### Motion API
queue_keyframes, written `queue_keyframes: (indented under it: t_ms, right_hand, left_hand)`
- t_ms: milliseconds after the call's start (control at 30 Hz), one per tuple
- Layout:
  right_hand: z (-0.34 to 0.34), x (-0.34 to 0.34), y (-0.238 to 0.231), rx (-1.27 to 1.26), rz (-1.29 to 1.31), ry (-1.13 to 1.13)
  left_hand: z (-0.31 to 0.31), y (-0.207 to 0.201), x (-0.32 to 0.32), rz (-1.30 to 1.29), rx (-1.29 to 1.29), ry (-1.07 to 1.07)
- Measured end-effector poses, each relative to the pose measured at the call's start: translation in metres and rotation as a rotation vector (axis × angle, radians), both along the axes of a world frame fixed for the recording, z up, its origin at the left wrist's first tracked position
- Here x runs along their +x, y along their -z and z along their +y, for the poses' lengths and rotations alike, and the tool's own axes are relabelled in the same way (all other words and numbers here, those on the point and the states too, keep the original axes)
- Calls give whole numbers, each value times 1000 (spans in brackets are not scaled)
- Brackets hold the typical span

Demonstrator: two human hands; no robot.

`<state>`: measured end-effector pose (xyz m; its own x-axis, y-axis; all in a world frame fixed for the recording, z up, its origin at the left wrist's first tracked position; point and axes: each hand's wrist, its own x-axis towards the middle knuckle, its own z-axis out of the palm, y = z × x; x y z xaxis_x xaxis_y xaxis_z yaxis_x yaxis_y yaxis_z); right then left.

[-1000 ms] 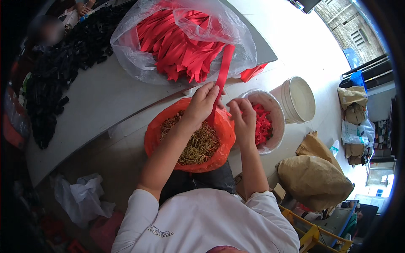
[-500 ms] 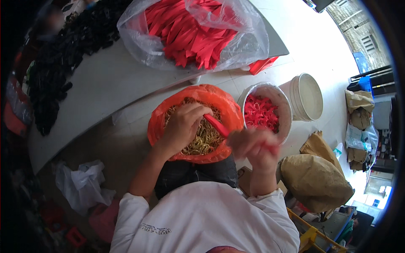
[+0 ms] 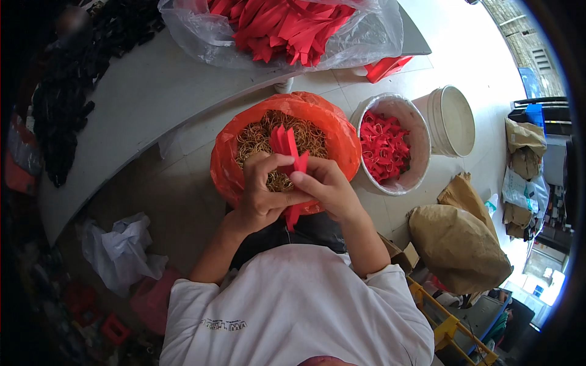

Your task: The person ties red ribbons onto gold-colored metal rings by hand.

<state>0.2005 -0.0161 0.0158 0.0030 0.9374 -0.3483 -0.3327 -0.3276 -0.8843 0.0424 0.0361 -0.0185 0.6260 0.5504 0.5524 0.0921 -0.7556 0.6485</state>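
Both my hands meet over a container lined with an orange plastic bag (image 3: 342,131). It is filled with thin gold-coloured metal rings (image 3: 250,137). My left hand (image 3: 259,192) is closed on red ribbon strips (image 3: 282,141), which fan out above the fingers and hang below them. From the right, my right hand (image 3: 332,189) pinches the same ribbon between thumb and fingers. Whether a ring is in the grip is hidden by the fingers. Right of the container, a white bucket (image 3: 421,131) holds red ribbon pieces (image 3: 384,149), some with gold rings.
A clear plastic bag (image 3: 375,36) of red strips lies on the grey table (image 3: 146,110), with black pieces (image 3: 58,116) heaped at its left. Another white bucket (image 3: 458,122), a brown paper sack (image 3: 455,247) and a yellow frame (image 3: 448,329) stand right. A white plastic bag (image 3: 125,253) lies left.
My right hand has come left from beside the bucket to meet my left hand at the ribbon. The ribbon has turned more upright. The whole view has shifted, so the containers sit higher.
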Motion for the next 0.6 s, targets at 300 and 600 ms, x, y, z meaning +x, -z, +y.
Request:
queue_keyframes:
  t_ms: [300,600]
  right_hand:
    - [4,-6,9,175,48,214]
    - [31,2,36,218,-985,45]
  left_hand:
    - [-25,0,4,-395,-1143,307]
    - [-31,22,0,-273,-1266,69]
